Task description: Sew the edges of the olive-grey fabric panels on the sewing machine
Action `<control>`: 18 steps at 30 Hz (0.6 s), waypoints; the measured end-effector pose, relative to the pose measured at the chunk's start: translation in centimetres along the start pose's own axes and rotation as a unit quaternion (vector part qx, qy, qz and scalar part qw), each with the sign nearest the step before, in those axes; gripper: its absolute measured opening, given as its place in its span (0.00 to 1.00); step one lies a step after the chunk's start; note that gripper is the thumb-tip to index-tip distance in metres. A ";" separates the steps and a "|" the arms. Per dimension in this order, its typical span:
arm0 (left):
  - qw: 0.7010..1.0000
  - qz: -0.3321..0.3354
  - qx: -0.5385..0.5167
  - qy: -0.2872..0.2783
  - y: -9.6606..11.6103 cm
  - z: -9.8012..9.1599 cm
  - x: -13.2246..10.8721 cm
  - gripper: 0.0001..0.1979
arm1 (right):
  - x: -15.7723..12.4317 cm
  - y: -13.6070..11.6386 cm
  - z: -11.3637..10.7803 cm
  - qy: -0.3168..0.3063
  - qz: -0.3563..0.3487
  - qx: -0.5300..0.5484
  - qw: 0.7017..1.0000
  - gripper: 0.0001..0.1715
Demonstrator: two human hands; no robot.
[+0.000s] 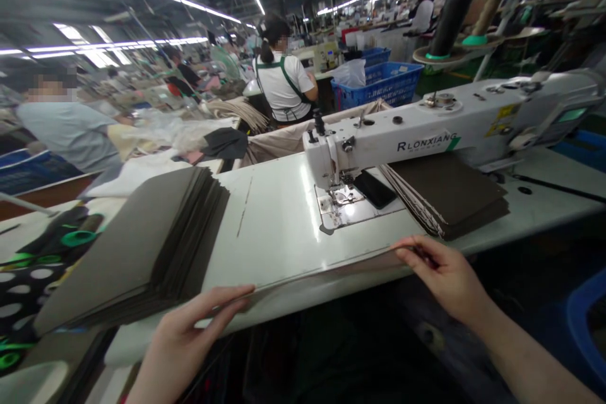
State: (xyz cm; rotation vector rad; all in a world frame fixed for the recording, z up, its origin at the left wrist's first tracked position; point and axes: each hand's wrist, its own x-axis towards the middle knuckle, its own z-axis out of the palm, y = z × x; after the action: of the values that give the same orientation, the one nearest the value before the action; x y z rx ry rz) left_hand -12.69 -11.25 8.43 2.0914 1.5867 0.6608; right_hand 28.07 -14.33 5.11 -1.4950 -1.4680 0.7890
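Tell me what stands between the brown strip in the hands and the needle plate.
Nothing visible: white tabletop runs from the strip to the needle plate. A flat black object lies right of the plate.

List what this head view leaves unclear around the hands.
Head view:
- Needle of the white RLONXIANG sewing machine: shadowed beneath its head, too small.
- Flat black rectangular object by the needle plate: too small to identify.
- Forearms behind the left hand and right hand: cut off by bottom edge.

Open tabletop (269, 233) between dark panel stack (142, 246) and sewing machine (379, 139), second stack (447, 196) blocking the right
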 end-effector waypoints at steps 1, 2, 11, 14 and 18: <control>0.997 -0.066 -0.050 0.010 0.7 -0.3 0.0 0.12 | 0.0 -0.4 -0.7 0.010 0.024 0.008 1.000 0.13; 0.986 -0.127 -0.106 0.012 1.4 -0.3 0.1 0.13 | 0.0 -0.7 -1.2 0.011 0.049 0.020 0.999 0.15; 0.840 -0.339 -0.421 -0.050 6.0 1.6 1.1 0.21 | -0.7 -0.4 -2.5 -0.027 0.172 0.168 0.970 0.18; 0.838 -0.332 -0.431 -0.046 6.6 1.6 1.1 0.22 | -0.8 -0.1 -2.6 -0.025 0.184 0.173 0.967 0.18; 0.841 -0.318 -0.437 -0.026 6.8 1.7 0.9 0.21 | -0.7 0.7 -2.7 -0.007 0.192 0.148 0.970 0.20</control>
State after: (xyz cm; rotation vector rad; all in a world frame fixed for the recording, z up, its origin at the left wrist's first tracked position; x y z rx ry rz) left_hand -6.28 -12.17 11.27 0.8447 1.4165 0.8401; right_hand 30.75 -15.40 5.56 -1.5572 -1.0224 1.1954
